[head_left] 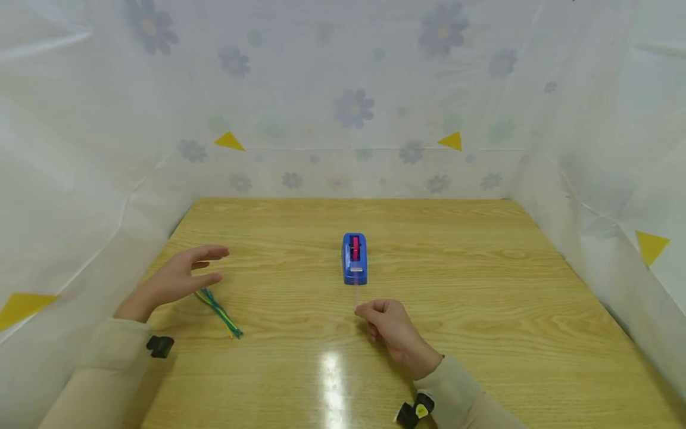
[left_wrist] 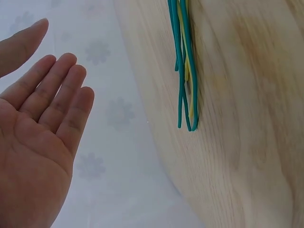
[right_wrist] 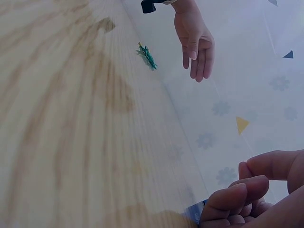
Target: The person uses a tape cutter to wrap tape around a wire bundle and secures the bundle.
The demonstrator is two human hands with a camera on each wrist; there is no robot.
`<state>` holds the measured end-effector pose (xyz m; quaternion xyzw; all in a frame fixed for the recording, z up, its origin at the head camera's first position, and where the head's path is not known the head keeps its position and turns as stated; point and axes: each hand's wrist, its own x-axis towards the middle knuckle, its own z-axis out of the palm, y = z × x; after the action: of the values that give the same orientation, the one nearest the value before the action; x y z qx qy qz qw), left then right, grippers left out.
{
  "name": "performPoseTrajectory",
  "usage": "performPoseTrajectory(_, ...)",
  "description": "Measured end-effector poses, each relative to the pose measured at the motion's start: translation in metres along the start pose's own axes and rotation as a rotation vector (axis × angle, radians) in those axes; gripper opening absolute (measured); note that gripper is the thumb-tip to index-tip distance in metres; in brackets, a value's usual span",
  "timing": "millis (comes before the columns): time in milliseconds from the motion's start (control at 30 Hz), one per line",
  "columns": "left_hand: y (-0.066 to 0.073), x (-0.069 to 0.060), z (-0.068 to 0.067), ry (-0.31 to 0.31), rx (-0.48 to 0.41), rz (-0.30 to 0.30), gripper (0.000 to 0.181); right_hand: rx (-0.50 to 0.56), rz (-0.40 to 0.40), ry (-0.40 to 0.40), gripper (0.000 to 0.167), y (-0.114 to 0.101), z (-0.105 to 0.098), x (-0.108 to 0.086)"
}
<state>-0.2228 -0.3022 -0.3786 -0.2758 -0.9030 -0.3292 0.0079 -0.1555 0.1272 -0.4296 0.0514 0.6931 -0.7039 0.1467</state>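
A blue tape dispenser (head_left: 355, 279) with a pink core stands near the middle of the table. From its front edge a faint clear strip of tape (head_left: 356, 294) runs toward the person. Thumb and forefinger of my right hand (head_left: 393, 333) pinch the end of that strip. On the left, my left hand (head_left: 179, 279) hangs above the table with straight, spread fingers and holds nothing. Just below and beside it lies a bundle of thin green and yellow strands (head_left: 221, 313). The left wrist view shows the strands' (left_wrist: 183, 71) ends apart from the left palm (left_wrist: 38, 147).
The wooden table (head_left: 455, 256) is enclosed by white flowered sheeting (head_left: 300, 89) at the back and both sides. Yellow triangles (head_left: 451, 142) are stuck on the sheeting. Each wrist carries a small black camera mount (head_left: 161, 346).
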Motion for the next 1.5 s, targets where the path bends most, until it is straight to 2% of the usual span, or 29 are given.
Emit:
performPoseTrajectory(200,-0.006,-0.006,-0.003,-0.019,-0.027,0.053,0.055,-0.001,0.006,0.0,0.024,0.002,0.0,-0.001)
performPoseTrajectory(467,-0.012,-0.011,-0.007,-0.053,-0.043,0.092,0.055,0.008,-0.005,-0.009,0.023,0.002,0.0,-0.003)
performPoseTrajectory(633,-0.011,-0.013,-0.009,-0.08,-0.008,0.065,0.051,0.008,-0.01,-0.01,0.023,0.001,0.0,-0.004)
performPoseTrajectory(833,-0.016,-0.015,-0.009,-0.13,-0.032,-0.006,0.054,0.006,-0.017,-0.015,0.025,0.001,-0.001,-0.004)
performPoseTrajectory(1067,-0.021,-0.017,-0.009,-0.174,-0.047,-0.042,0.052,0.012,-0.01,-0.012,0.024,0.001,-0.001,-0.004)
performPoseTrajectory(1233,-0.023,-0.019,-0.008,-0.164,-0.082,-0.051,0.049,0.017,-0.016,-0.018,0.025,0.0,-0.001,-0.005)
performPoseTrajectory(1400,-0.029,-0.026,-0.003,-0.137,-0.047,-0.085,0.048,0.015,-0.009,-0.038,0.025,0.0,-0.001,-0.007)
performPoseTrajectory(1500,-0.032,-0.029,-0.001,-0.129,-0.032,-0.072,0.047,0.013,-0.008,-0.044,0.025,-0.001,-0.001,-0.008)
